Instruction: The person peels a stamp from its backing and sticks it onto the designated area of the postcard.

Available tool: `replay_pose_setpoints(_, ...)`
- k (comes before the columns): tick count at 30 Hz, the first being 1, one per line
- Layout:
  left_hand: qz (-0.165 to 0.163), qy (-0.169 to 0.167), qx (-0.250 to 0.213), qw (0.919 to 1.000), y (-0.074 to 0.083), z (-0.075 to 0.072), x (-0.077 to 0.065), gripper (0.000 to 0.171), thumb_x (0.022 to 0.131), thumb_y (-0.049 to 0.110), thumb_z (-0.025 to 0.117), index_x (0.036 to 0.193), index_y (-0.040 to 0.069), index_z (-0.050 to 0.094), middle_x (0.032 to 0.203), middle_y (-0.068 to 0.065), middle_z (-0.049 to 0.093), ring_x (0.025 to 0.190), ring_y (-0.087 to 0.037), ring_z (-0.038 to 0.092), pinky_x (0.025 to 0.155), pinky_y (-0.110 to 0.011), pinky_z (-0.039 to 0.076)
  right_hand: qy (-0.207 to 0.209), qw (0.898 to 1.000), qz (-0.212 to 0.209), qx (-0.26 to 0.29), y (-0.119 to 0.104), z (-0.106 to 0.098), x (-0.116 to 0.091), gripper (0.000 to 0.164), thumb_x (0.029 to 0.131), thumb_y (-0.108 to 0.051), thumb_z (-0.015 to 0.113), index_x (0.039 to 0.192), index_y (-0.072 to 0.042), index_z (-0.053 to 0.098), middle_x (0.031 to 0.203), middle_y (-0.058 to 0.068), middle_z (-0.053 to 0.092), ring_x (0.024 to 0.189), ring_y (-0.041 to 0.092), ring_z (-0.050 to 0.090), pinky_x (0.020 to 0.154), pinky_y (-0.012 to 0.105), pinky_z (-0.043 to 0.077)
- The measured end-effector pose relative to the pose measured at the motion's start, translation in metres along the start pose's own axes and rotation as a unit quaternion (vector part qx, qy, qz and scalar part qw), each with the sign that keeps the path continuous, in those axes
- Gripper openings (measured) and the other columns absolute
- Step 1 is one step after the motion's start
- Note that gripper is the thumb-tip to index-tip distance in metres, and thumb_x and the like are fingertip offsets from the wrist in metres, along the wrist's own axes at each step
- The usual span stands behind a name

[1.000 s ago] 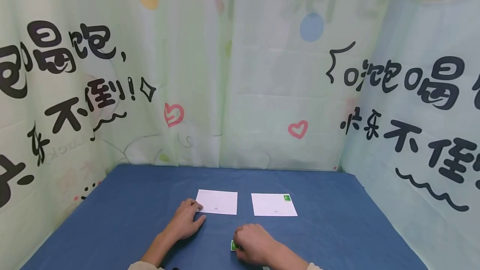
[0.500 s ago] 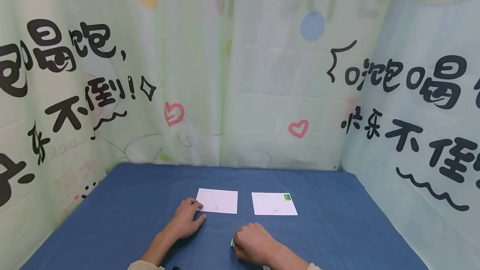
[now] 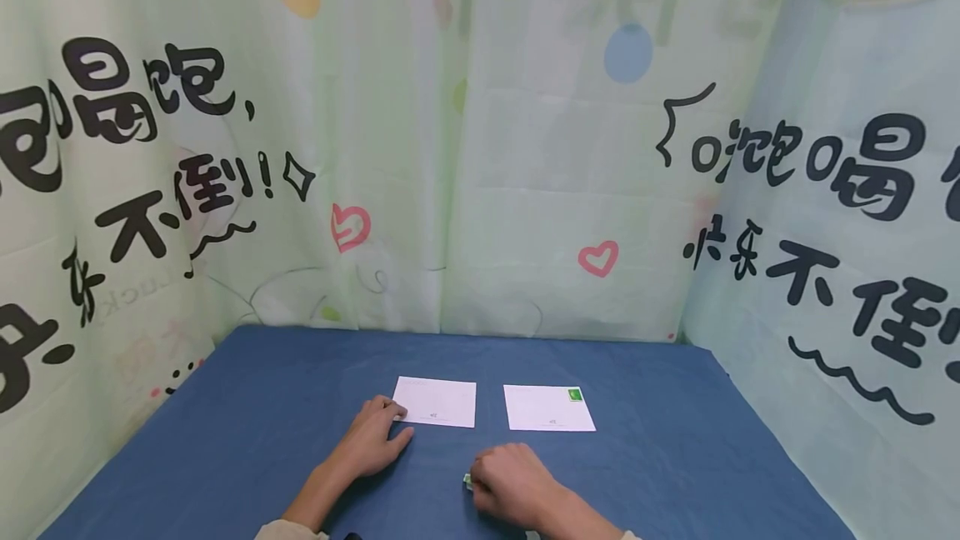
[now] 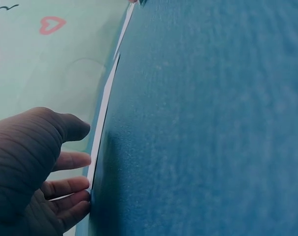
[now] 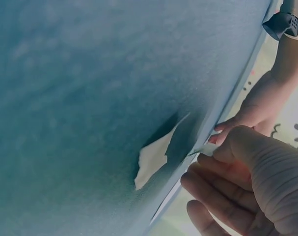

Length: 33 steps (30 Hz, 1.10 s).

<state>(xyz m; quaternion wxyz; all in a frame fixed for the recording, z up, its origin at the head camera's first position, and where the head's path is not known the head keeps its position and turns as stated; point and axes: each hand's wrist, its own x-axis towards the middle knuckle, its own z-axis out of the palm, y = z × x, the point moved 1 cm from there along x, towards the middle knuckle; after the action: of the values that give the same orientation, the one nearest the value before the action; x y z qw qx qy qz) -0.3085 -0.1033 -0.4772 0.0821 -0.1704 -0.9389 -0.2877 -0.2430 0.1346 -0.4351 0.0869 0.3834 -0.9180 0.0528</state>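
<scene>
My left hand (image 3: 367, 440) rests on the table, its fingertips touching the left edge of a plain white card (image 3: 441, 402). In the left wrist view its fingers are extended, with the thumb apart. My right hand (image 3: 513, 483) is nearer the front, pinching a small green-and-white stamp (image 3: 467, 481) between thumb and forefinger. Seen from the right wrist, the stamp (image 5: 205, 149) is held up above the cloth, mostly hidden by the fingers. Beneath it lies a curled scrap of pale paper (image 5: 154, 160). A second white card (image 3: 543, 411) bears a green stamp (image 3: 575, 395) in its upper right corner.
Dark blue cloth (image 3: 637, 473) covers the table. Printed curtains (image 3: 510, 140) hang behind it and along both sides. A dark wrist device (image 5: 282, 25) is on the left wrist. The two cards lie side by side with a narrow gap.
The stamp in my right hand shows less green than a second ago and looks tilted. My right hand has shifted very slightly; the left hand stays at the card's edge.
</scene>
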Motion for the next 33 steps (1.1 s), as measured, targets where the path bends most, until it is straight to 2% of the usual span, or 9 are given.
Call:
replay_pose_setpoints(6,0.004,0.002,-0.012,0.9999,0.001,-0.001,-0.001,0.029,0.093,0.018,0.074,0.115,0.000,0.070,0.115,-0.014,0.061,0.112,-0.034,0.055,0.097,-0.055,0.045,0.021,1.000,0.013,0.002,0.002,-0.002,-0.001,0.023,0.078,-0.009,0.072,0.061,-0.019,0.061,0.060,-0.016,0.043,0.051,-0.001,0.031,0.047,0.016,0.023)
replay_pose_setpoints(14,0.031,0.020,-0.032,0.9988,0.012,-0.004,-0.005,0.028,0.093,0.016,0.074,0.114,-0.001,0.070,0.115,-0.014,0.061,0.113,-0.035,0.056,0.097,-0.055,0.046,0.021,0.999,0.039,0.018,0.004,-0.001,-0.002,0.012,0.079,-0.011,0.074,0.070,-0.018,0.072,0.067,-0.015,0.057,0.055,-0.004,0.039,0.050,0.016,0.033)
replay_pose_setpoints(20,0.061,0.026,-0.040,0.9970,0.022,-0.005,-0.006,0.026,0.093,0.016,0.074,0.112,-0.001,0.070,0.113,-0.013,0.061,0.109,-0.033,0.057,0.095,-0.054,0.046,0.018,0.998,0.056,0.030,0.005,-0.003,-0.002,0.010,0.082,-0.016,0.076,0.073,-0.018,0.074,0.069,-0.014,0.059,0.056,-0.004,0.041,0.052,0.017,0.037)
replay_pose_setpoints(26,0.076,0.020,-0.057,0.9953,0.031,-0.006,-0.006,0.027,0.094,0.017,0.073,0.114,-0.001,0.069,0.114,-0.013,0.061,0.110,-0.034,0.057,0.095,-0.055,0.046,0.042,0.997,0.050,0.044,0.008,-0.004,-0.001,0.009,0.083,-0.016,0.076,0.074,-0.018,0.074,0.070,-0.013,0.061,0.059,-0.004,0.046,0.055,0.017,0.041)
replay_pose_setpoints(30,0.088,0.011,-0.072,0.9935,0.038,-0.006,-0.005,0.027,0.096,0.017,0.070,0.116,-0.001,0.069,0.115,-0.012,0.062,0.113,-0.033,0.057,0.096,-0.055,0.046,0.053,0.994,0.062,0.070,0.011,-0.008,-0.001,0.009,0.084,-0.015,0.075,0.075,-0.016,0.074,0.071,-0.013,0.061,0.061,-0.005,0.046,0.059,0.018,0.045)
replay_pose_setpoints(33,0.102,0.007,-0.085,0.9912,0.043,-0.008,-0.004,0.028,0.098,0.019,0.068,0.117,-0.001,0.069,0.116,-0.011,0.063,0.114,-0.032,0.058,0.097,-0.054,0.046,0.075,0.992,0.063,0.082,0.012,-0.011,-0.001,0.009,0.082,-0.012,0.074,0.074,-0.016,0.073,0.071,-0.013,0.061,0.063,-0.004,0.048,0.061,0.019,0.047)
